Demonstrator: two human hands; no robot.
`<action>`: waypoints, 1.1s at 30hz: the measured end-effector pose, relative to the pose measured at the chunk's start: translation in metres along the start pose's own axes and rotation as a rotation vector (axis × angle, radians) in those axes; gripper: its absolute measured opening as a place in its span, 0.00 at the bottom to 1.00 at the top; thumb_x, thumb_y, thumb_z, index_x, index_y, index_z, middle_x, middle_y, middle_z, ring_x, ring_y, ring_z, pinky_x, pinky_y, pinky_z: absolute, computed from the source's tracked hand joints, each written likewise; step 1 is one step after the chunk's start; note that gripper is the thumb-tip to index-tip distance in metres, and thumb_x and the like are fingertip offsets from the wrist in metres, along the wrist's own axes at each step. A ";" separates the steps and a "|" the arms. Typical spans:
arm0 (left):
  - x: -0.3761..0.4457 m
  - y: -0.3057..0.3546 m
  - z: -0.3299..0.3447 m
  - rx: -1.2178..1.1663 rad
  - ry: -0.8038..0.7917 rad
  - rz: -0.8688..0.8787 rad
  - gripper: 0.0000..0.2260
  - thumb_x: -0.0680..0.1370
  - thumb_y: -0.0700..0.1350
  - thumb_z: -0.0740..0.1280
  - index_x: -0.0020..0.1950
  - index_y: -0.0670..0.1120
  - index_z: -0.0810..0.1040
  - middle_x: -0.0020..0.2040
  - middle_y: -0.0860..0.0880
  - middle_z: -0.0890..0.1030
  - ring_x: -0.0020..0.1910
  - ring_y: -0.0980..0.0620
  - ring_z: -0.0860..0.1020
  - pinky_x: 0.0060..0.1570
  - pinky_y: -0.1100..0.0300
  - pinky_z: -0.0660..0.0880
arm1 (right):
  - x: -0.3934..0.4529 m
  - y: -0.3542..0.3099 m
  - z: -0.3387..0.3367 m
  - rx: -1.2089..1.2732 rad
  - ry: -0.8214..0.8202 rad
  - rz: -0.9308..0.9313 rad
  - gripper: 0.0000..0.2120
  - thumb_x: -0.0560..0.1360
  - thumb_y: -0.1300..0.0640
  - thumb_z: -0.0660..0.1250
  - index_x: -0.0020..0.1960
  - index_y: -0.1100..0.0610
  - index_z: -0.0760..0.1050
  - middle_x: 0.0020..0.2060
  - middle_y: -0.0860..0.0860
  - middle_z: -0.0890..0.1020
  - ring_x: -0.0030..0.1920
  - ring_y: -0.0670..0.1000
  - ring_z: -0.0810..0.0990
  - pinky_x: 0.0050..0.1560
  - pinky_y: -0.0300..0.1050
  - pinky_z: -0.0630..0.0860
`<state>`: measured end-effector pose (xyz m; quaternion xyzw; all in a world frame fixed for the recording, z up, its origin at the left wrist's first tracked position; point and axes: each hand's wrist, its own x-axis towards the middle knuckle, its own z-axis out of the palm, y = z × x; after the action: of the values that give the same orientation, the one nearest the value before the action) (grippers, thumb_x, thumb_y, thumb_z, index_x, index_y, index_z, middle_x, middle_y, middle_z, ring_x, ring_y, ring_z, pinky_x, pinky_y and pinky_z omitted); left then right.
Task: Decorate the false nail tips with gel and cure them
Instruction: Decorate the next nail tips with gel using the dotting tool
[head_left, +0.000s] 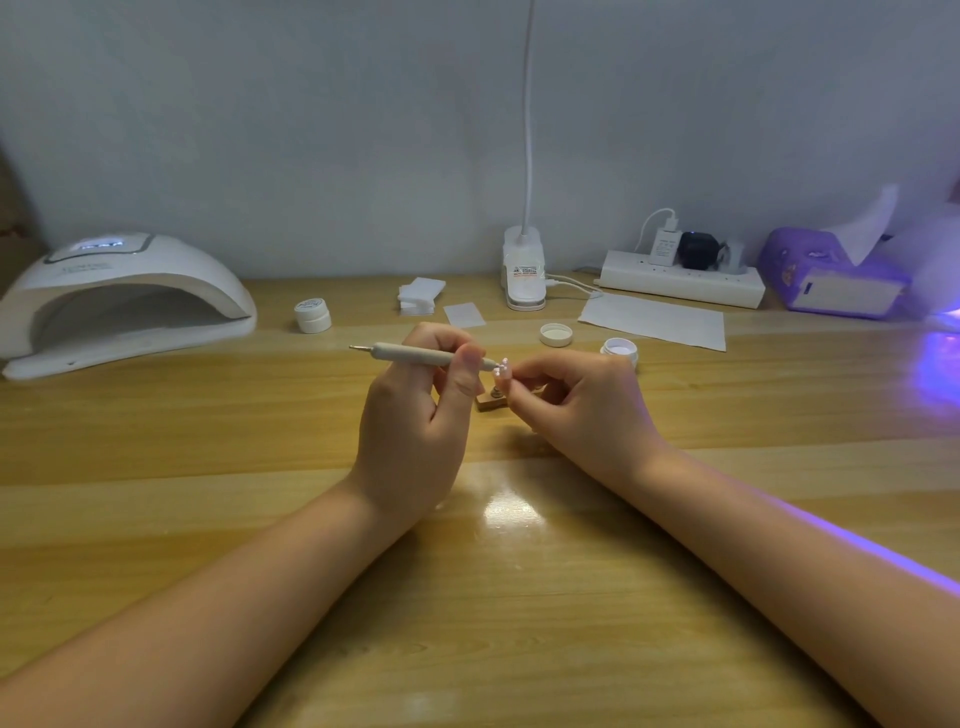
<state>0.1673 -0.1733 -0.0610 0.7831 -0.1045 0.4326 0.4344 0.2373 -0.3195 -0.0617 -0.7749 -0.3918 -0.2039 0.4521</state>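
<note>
Near the bench's middle, the left hand (415, 415) grips a slim grey dotting pen (421, 355), fingers clamped. The right hand (582, 400) pinches the small pale false nail tip (501, 370) on its wooden stand (491, 402). Steadying both wrists on the wood would probably keep gel dots small.

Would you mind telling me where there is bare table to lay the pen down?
Bare wood lies between the curing lamp and the left hand, and in front of the closed jar. It is crowded behind the right hand: lid, open jar, paper sheet.
</note>
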 end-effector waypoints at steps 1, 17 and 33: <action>0.000 0.000 0.000 -0.007 0.008 0.007 0.09 0.81 0.50 0.58 0.48 0.47 0.73 0.36 0.52 0.78 0.35 0.52 0.77 0.34 0.59 0.74 | 0.000 0.000 0.000 0.000 0.002 0.001 0.04 0.74 0.59 0.71 0.46 0.58 0.85 0.36 0.48 0.85 0.34 0.45 0.81 0.38 0.46 0.79; -0.001 0.000 0.000 -0.040 -0.025 -0.023 0.05 0.81 0.48 0.58 0.47 0.52 0.72 0.37 0.52 0.78 0.36 0.52 0.77 0.36 0.51 0.75 | 0.000 0.001 0.000 0.002 -0.004 0.000 0.04 0.73 0.61 0.72 0.47 0.58 0.84 0.37 0.47 0.85 0.34 0.45 0.81 0.38 0.44 0.80; -0.001 0.002 -0.001 -0.021 -0.031 -0.029 0.07 0.80 0.51 0.57 0.48 0.50 0.72 0.37 0.51 0.77 0.35 0.51 0.76 0.35 0.52 0.74 | 0.000 -0.003 -0.001 0.023 0.001 0.019 0.03 0.73 0.62 0.72 0.45 0.60 0.84 0.36 0.50 0.85 0.33 0.47 0.81 0.39 0.48 0.79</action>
<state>0.1653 -0.1741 -0.0605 0.7867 -0.1044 0.4128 0.4471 0.2347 -0.3194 -0.0594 -0.7734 -0.3864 -0.1952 0.4631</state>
